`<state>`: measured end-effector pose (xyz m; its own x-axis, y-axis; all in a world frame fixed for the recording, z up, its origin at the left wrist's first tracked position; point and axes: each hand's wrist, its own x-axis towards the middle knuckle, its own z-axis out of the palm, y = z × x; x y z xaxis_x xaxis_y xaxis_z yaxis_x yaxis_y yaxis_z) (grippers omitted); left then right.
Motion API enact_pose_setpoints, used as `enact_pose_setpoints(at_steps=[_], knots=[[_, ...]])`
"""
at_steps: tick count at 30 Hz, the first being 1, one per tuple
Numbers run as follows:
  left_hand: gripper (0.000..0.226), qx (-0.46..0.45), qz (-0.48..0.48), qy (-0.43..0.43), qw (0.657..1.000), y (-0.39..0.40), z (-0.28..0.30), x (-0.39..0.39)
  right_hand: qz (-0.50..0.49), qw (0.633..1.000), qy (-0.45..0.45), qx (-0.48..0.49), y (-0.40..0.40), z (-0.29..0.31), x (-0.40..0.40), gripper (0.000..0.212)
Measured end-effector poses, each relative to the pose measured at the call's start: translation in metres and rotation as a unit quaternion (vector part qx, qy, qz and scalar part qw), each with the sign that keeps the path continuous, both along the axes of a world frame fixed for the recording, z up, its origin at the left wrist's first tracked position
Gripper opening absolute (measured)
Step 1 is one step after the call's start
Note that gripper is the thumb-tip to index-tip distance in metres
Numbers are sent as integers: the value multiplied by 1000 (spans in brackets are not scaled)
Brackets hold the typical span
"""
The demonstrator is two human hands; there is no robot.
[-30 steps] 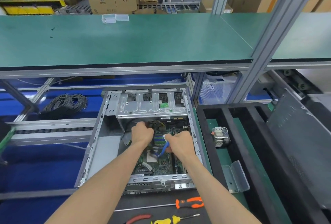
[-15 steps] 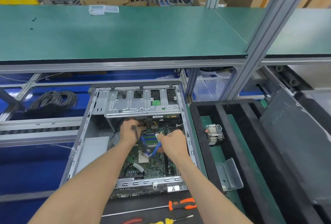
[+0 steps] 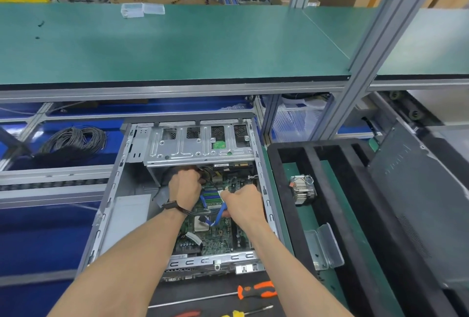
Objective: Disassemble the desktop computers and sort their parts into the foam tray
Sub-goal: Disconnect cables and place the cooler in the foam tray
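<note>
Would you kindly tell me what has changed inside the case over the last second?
The thin blue cable now stands pulled up in a loop between the two hands; a second ago only a short piece showed. The left hand grips black wires near the drive cage, the right hand holds the cable. The finned silver heatsink in the black foam tray stayed put.

Both forearms outstretched, left hand [image 3: 184,186] fisted, right hand [image 3: 242,202] fingers curled
</note>
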<state>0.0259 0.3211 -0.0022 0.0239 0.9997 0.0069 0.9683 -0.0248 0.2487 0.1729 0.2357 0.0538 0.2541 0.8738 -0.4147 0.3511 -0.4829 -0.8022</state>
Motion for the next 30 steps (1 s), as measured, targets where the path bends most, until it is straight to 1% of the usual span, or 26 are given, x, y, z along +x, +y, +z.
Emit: enact_pose_setpoints(at_steps=[2,6,13,17,19,23,27,30], knots=[[14,7,9,-6,1000,1,-1,1,2,1000,1,-4,1,-1,0,32],[16,-7,26,-21,999,2,1,2,9,1000,3,-4,0,-1,-1,30],[18,-48,17,-73,996,1,10,-3,4,1000,2,23,-4,9,-2,49],[21,-65,-9,-68,996,3,14,-4,5,999,1,47,-8,13,-2,56],[24,-66,-13,-48,997,5,13,-1,1,999,5,49,-7,11,-2,55],[24,-47,11,-31,998,1,12,0,0,998,-8,59,-7,9,-2,52],[24,-62,17,-66,996,-5,24,1,7,998,3,66,-7,9,-3,45],[27,-87,31,-74,993,-11,39,3,23,996,4,88,-10,12,-3,44]])
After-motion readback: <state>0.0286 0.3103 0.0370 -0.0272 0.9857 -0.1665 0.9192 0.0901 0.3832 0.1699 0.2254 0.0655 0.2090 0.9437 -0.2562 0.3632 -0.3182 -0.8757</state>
